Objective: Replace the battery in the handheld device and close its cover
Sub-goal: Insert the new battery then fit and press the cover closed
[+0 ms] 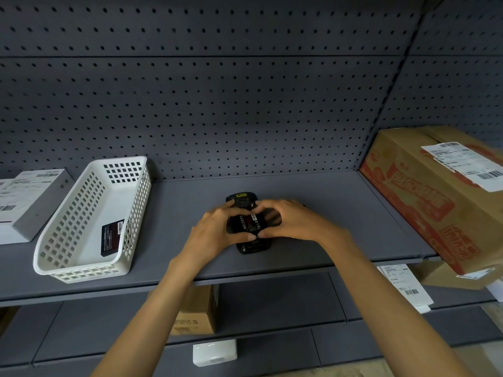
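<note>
A black handheld device (243, 201) lies face down on the grey shelf (313, 213), its back open. A black battery with a red label (251, 223) sits in its compartment. My left hand (215, 231) grips the device's left side, thumb at the battery's near edge. My right hand (292, 220) holds the right side, fingertips on the battery's top and near edges. A second black battery (111, 237) lies in the white basket (65, 251) to the left. No cover is visible.
A white labelled box (24, 202) stands at the far left. A large cardboard carton (446, 202) fills the shelf's right end. Pegboard backs the shelf. Lower shelves hold a brown box (200, 312), a small white box (215, 352) and paper labels (402, 284).
</note>
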Motion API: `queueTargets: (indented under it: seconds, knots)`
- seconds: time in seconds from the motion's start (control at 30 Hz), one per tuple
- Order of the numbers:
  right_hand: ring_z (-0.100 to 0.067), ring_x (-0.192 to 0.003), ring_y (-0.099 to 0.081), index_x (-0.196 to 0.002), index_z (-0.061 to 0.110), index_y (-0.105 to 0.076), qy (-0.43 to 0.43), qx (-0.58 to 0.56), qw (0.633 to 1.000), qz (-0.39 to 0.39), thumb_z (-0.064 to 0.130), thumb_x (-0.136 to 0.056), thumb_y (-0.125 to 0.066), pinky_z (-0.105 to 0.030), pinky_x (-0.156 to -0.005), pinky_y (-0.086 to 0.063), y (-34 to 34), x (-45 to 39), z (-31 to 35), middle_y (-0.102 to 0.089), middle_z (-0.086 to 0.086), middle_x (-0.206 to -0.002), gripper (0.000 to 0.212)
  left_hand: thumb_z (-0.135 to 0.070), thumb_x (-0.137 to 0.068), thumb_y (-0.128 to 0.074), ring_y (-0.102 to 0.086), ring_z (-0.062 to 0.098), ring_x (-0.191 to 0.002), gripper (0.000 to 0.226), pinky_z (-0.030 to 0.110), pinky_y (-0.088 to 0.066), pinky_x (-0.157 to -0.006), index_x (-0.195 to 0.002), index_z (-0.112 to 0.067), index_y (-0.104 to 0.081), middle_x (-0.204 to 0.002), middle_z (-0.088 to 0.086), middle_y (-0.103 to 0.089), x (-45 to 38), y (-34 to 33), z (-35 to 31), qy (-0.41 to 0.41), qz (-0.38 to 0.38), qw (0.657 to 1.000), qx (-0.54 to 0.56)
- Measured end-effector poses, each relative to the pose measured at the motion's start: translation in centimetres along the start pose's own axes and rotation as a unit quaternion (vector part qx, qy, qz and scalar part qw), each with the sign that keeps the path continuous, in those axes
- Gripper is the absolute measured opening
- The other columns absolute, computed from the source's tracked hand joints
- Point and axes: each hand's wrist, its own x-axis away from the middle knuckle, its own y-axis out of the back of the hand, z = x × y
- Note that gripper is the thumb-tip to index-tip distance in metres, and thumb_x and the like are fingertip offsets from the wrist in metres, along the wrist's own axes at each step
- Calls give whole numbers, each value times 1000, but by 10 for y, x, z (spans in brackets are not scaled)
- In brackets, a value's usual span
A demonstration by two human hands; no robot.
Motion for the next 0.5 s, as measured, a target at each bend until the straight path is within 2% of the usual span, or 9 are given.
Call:
queueTargets:
  seconds: [0.07,0.17,0.23,0.33,0.5]
  knots:
    - [-6,-112,-59,-126,34,-57,-3,6,1000,-1,33,-80,-80,-36,-97,-52,1,0,0,-59,10,-133,51,-55,-68,-79,-43,20,-138,68,47,-41,-110,-130,-41,-54,-150,0,-47,-2,1,3,1,24,1000,12]
    - [-5,-109,-60,-124,36,-55,-6,15,1000,-3,39,-77,-80,-38,-94,-53,1,-1,1,-63,10,-124,52,-50,-72,-79,-49,19,-129,69,36,-42,-106,-132,-35,-49,-138,0,-53,-5,4,5,2,55,998,18]
    - [-6,-107,-62,-123,37,-55,-6,15,1000,-4,39,-76,-80,-40,-93,-54,1,-2,1,-63,9,-125,53,-45,-77,-77,-44,19,-134,71,30,-37,-108,-138,-32,-44,-146,1,-46,-5,6,5,-2,73,997,16]
    - [-7,-105,-62,-122,36,-56,-12,7,1000,-5,35,-75,-83,-42,-93,-54,2,-4,1,-62,8,-130,55,-45,-82,-71,-36,18,-142,74,31,-31,-115,-145,-30,-37,-156,3,-33,-4,8,6,-8,95,995,4]
    - [-7,-108,-60,-127,39,-54,-20,13,1000,11,35,-79,-80,-41,-94,-54,3,-6,2,-63,5,-121,55,-47,-86,-66,-34,18,-143,76,30,-29,-114,-150,-29,-31,-158,3,-32,-5,11,5,-3,103,995,4]
